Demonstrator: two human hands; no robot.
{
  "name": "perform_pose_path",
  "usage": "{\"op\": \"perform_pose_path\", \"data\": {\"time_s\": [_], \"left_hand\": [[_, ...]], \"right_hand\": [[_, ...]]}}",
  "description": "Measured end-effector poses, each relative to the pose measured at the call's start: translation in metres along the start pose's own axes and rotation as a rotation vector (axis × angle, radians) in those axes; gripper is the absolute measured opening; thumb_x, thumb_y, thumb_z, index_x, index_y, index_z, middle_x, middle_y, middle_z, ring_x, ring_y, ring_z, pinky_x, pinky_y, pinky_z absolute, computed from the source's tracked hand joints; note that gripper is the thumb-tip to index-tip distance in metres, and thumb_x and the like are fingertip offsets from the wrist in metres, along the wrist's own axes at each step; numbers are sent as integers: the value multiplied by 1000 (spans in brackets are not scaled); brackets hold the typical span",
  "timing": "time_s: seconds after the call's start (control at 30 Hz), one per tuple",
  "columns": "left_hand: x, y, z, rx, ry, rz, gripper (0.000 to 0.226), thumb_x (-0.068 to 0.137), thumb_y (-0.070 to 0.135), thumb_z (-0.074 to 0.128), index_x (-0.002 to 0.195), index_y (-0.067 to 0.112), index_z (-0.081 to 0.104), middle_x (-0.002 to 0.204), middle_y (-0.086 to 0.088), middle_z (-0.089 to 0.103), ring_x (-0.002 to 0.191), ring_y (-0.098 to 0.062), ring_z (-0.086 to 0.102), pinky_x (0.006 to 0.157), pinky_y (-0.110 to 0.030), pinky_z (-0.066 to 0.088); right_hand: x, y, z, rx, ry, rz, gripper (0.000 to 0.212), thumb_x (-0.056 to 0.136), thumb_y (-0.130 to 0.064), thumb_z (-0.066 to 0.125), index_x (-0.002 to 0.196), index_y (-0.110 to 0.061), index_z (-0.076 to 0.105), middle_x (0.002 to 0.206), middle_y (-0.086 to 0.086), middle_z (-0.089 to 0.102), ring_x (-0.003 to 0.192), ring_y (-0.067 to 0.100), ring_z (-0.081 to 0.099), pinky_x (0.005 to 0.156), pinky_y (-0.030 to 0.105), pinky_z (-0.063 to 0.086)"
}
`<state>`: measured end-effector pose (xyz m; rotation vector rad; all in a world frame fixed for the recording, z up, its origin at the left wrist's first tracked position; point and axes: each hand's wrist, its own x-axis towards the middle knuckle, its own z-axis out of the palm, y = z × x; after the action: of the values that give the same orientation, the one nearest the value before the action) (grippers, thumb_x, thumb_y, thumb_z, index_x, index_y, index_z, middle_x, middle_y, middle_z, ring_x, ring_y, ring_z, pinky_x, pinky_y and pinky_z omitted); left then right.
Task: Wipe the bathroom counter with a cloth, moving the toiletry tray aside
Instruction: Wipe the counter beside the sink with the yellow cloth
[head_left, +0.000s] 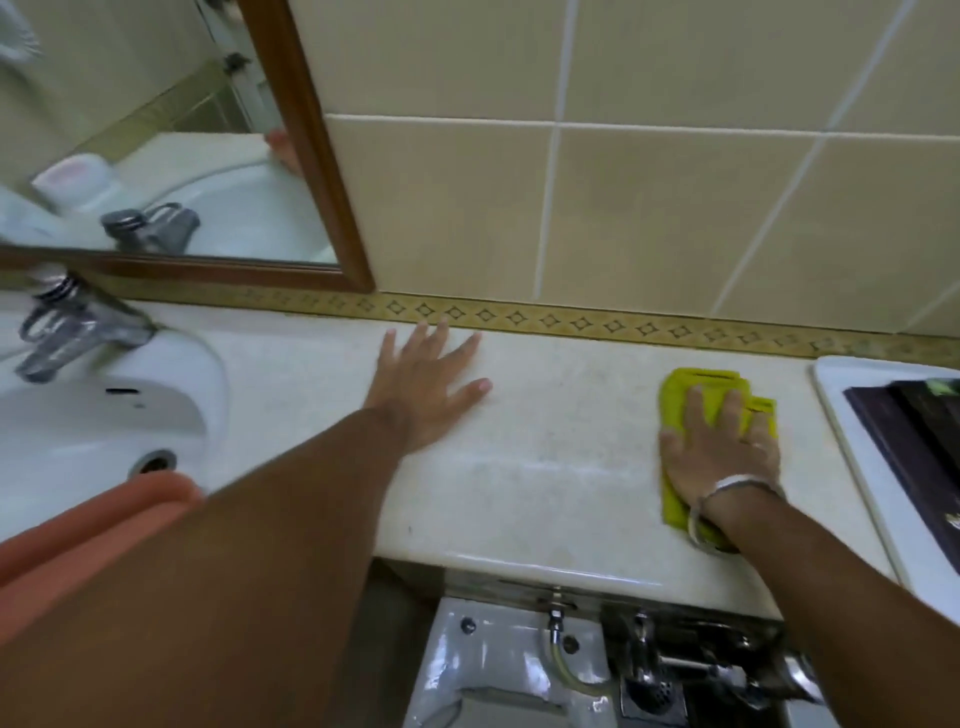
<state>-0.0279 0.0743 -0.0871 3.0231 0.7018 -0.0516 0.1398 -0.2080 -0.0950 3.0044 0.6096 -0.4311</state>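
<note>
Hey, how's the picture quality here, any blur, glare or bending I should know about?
Head view: the faucet and sink at the left edge are smeared with motion blur; the left hand and the right hand on the yellow cloth are only slightly soft. Wide-angle distortion bows the tile grout and the mirror frame. Lighting is soft and even; mild glare runs along the counter's front edge.

Tiled bathroom wall, framed mirror, basin to the left

Beige wall tiles (649, 182) with white grout fill twelve to two o'clock; a gold patterned border strip (597, 323) runs beneath them. At ten o'clock hangs a wood-framed mirror (156, 156); at nine, a white basin (171, 384) with a chrome tap (72, 332). Chrome floor fittings (691, 670) show at five o'clock.
</note>
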Motion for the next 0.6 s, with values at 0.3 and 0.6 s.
{"op": "perform_pose_path", "data": {"time_s": [0.3, 0.6], "left_hand": [[-38, -146, 29, 31, -55, -455, 66, 94, 67, 4, 155, 41, 4, 166, -9, 1, 151, -36, 3, 118, -58, 3], [-34, -156, 42, 3, 5, -447, 68, 89, 71, 3, 153, 46, 4, 165, -8, 5, 150, -33, 6, 118, -55, 4]], "right_hand": [[-19, -58, 21, -126, 48, -461, 64, 89, -62, 9, 147, -44, -11, 162, 3, -10, 147, 35, -4, 117, 46, 10], [-33, -236, 24, -311, 59, -1079, 64, 92, -49, 18, 151, -32, 2, 161, 13, -4, 148, 33, -5, 119, 52, -1]]}}
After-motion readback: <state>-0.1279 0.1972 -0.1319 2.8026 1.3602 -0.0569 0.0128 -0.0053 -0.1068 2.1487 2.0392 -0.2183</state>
